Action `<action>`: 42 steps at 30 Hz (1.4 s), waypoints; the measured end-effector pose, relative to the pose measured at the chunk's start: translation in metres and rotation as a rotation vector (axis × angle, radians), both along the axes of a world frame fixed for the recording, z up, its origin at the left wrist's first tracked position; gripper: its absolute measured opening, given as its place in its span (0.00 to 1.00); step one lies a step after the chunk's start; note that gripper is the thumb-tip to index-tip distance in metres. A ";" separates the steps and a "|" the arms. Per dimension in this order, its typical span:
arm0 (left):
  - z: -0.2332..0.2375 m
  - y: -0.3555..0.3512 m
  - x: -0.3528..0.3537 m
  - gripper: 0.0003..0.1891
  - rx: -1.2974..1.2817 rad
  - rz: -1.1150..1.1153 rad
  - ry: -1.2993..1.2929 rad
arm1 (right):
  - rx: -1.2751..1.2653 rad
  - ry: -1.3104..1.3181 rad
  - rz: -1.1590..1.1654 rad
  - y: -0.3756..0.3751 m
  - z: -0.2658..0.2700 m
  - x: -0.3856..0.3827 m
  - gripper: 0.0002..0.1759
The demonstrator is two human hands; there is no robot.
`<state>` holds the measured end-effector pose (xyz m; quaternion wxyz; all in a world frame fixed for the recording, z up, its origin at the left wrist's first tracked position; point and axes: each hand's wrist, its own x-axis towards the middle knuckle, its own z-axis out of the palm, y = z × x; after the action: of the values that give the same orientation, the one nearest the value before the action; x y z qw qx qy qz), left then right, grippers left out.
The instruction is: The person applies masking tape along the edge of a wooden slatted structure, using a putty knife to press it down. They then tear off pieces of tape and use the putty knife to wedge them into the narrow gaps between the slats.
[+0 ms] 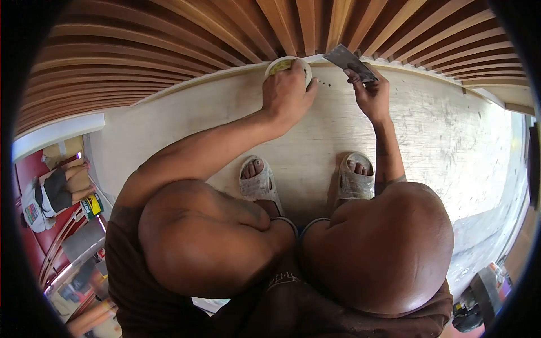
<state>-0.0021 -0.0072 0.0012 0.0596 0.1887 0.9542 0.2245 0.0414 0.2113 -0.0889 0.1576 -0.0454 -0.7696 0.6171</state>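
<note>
My left hand (286, 96) is closed on a round, pale-rimmed container (276, 66) with yellowish stuff inside, close to the base of the wooden slats (307, 28). In my right hand (372, 96) is a dark, flat rectangular sheet or blade (346, 59), pinched between thumb and fingers and tilted toward the slats. Small dark dots show on the pale board (321, 118) between my hands. What lies under my left palm is hidden.
My sandalled feet, the left in a worn sandal (256, 183), rest on the board below my hands. Another person (53, 191) is at the far left, beside a yellow and green box (92, 206). A dark object (470, 310) sits at the lower right.
</note>
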 end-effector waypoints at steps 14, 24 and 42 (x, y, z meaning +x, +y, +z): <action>-0.002 0.002 0.001 0.19 -0.017 0.016 0.051 | 0.096 0.053 0.015 0.013 0.008 0.001 0.10; -0.004 0.001 0.001 0.21 0.008 0.034 0.046 | 0.249 0.104 0.017 0.004 0.012 -0.011 0.09; -0.007 -0.008 0.004 0.22 0.054 0.028 -0.007 | 0.344 0.125 -0.067 -0.010 0.023 -0.001 0.09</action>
<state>0.0024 -0.0156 -0.0055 0.0545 0.1760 0.9501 0.2518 0.0403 0.2014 -0.0657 0.2312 -0.0050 -0.8506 0.4722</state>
